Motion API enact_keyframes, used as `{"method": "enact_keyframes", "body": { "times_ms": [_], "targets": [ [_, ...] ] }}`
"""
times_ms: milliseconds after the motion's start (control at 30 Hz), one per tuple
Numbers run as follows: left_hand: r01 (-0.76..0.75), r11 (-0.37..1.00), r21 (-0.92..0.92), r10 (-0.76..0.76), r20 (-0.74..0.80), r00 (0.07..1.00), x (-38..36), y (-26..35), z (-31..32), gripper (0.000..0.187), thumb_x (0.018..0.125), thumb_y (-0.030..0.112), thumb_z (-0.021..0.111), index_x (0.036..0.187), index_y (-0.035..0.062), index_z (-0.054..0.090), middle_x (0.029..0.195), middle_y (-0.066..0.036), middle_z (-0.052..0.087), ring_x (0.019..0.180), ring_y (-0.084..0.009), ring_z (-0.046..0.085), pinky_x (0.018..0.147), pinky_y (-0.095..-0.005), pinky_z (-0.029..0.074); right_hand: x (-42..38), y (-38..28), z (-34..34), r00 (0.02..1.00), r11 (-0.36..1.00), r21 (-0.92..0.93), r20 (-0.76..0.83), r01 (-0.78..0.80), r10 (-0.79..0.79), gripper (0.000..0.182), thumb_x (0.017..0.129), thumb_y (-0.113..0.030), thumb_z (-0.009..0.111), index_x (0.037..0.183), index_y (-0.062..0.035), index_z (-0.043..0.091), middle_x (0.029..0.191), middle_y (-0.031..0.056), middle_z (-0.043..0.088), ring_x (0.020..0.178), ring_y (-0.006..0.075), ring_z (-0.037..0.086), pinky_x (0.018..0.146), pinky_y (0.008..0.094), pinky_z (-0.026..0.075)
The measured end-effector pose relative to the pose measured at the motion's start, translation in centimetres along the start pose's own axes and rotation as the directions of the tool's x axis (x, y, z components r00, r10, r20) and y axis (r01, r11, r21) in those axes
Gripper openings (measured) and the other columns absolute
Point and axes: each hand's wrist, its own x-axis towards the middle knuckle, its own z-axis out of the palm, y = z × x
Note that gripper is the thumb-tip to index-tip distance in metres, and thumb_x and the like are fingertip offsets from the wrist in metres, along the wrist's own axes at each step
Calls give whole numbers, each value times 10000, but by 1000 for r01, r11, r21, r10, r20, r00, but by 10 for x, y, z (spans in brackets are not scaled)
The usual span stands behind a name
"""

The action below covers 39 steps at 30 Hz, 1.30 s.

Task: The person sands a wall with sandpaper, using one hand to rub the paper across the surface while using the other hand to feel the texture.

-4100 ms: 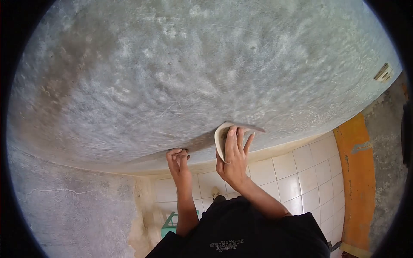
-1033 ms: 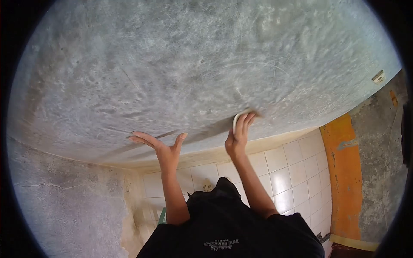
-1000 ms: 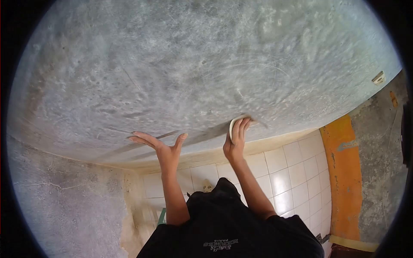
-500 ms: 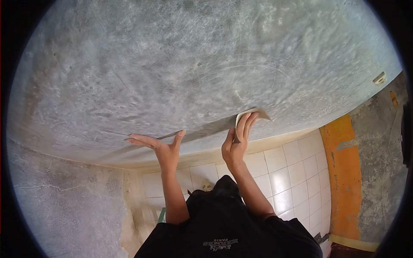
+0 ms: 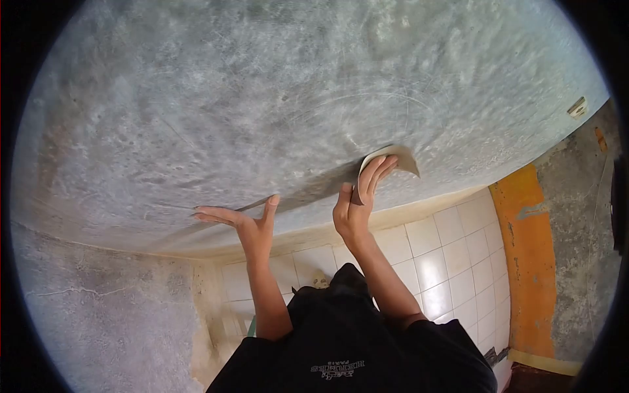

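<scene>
A large grey, mottled wall (image 5: pixel 262 98) fills the upper part of the view. My left hand (image 5: pixel 246 219) rests against its lower part with thumb and fingers spread, holding nothing. To the right, my right hand (image 5: pixel 363 190) presses a thin, curved, light-coloured sheet (image 5: pixel 407 159) against the wall. The sheet bends round the fingers, its darker underside showing near the thumb, and its right end curls away beyond the fingertips.
White floor tiles (image 5: pixel 452 262) lie below the wall. An orange painted band (image 5: pixel 532 262) runs down the right side. A small fitting (image 5: pixel 577 108) sits on the wall at the upper right. Another rough grey wall (image 5: pixel 105 314) stands at the lower left.
My right hand has moved slightly up the wall with the sheet, and more of the sheet's right end shows. My left hand stays nearly where it was.
</scene>
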Motion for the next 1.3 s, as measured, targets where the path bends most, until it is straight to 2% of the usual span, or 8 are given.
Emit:
{"method": "enact_keyframes", "body": {
  "times_ms": [367, 567, 700, 833, 933, 1033, 1167, 1300],
  "targets": [
    [52, 998, -34, -50, 42, 998, 5, -9, -3, 1459, 668, 529, 798, 1315, 11, -402, 1336, -338, -431, 1256, -458, -414, 1033, -650, -118, 17, 5, 8, 990, 989, -78, -66, 123, -128, 741, 954, -309, 386, 1444, 90, -2, 1466, 386, -106, 1352, 563, -114, 1054, 669, -52],
    [21, 1000, -10, -21, 35, 999, 7, -10, -1, 1453, 674, 524, 796, 1312, 0, -400, 1336, -348, -424, 1258, -462, -410, 1033, -643, -120, -43, 53, 34, 970, 950, -196, 57, 243, -236, 734, 967, -304, 362, 1460, 48, -52, 1500, 303, -156, 1373, 498, -162, 1093, 605, -67],
    [54, 998, -12, -54, 17, 998, 2, 1, -1, 1406, 708, 534, 764, 1330, -21, -368, 1367, -345, -389, 1297, -436, -369, 1067, -583, -114, 6, 15, 18, 985, 989, -121, -140, 79, -96, 729, 963, -340, 372, 1467, 38, 6, 1493, 349, -61, 1365, 554, -41, 1076, 645, -17],
    [31, 999, 27, -32, 7, 999, 3, 4, 1, 1392, 718, 542, 752, 1335, -25, -360, 1377, -340, -380, 1310, -430, -354, 1076, -566, -112, 6, 25, 19, 978, 980, -145, -137, 140, -160, 719, 970, -349, 349, 1469, 40, 7, 1505, 313, -108, 1372, 526, -107, 1081, 628, -48],
    [28, 999, 23, -29, 21, 999, 3, 3, 1, 1397, 715, 545, 753, 1333, -22, -364, 1373, -340, -385, 1306, -433, -358, 1074, -571, -112, -45, 62, 38, 991, 984, -153, -83, 92, -106, 728, 979, -380, 323, 1466, 43, -15, 1507, 299, -131, 1376, 506, -135, 1090, 609, -56],
    [23, 1000, 17, -24, 32, 999, 4, 2, 1, 1401, 711, 547, 754, 1330, -20, -368, 1369, -340, -390, 1303, -435, -361, 1072, -576, -112, -46, 70, 31, 960, 986, -10, -227, -169, 162, 732, 1004, -414, 276, 1459, 52, -58, 1523, 276, -103, 1409, 432, -109, 1121, 530, -49],
    [25, 999, 27, -26, 43, 999, 3, 2, 0, 1408, 707, 551, 756, 1327, -17, -373, 1363, -341, -396, 1298, -438, -366, 1069, -582, -111, -13, 78, -1, 776, 813, 402, -304, -421, 553, 760, 1002, -467, 249, 1457, 48, -75, 1539, 236, -95, 1426, 373, -98, 1140, 461, -37],
    [22, 1000, 21, -23, 50, 998, 3, 2, 2, 1414, 702, 554, 757, 1323, -14, -379, 1358, -341, -402, 1293, -441, -371, 1066, -588, -111, -63, 92, 2, 988, 988, 75, -66, -137, 142, 634, 951, -181, 364, 1459, 75, 83, 1535, 268, 12, 1424, 409, -45, 1144, 483, -17]
  ]
}}
